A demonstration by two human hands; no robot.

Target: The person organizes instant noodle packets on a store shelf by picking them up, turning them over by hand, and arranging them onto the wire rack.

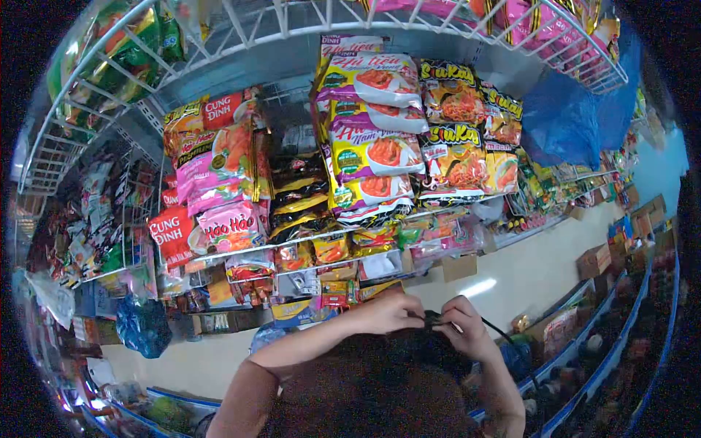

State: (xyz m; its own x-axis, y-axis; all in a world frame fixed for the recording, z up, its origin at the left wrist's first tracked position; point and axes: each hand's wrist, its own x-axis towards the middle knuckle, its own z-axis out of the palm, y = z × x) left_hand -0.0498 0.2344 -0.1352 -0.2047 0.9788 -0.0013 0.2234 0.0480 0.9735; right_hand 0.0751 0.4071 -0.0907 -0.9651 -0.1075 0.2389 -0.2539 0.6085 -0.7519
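Note:
Both hands meet close to my chest, low in the view. My left hand [391,314] is closed, its fingertips pinching one side of a small dark object [432,318]. From the other side my right hand [464,325] pinches the same object between thumb and fingers. What this dark piece is cannot be made out. A thin black cable [504,336] curves away past my right hand down to the right. Behind the hands are stacked noodle packs [376,153] on a shelf, not touched by either hand.
A white wire rack [212,44] arches overhead. Red and pink noodle packs [219,168] fill the shelf's left, yellow-black packs [454,160] its right. Blue plastic bags [562,120] hang at the upper right. Cardboard boxes [593,260] and blue-edged shelves [584,379] stand along the right aisle.

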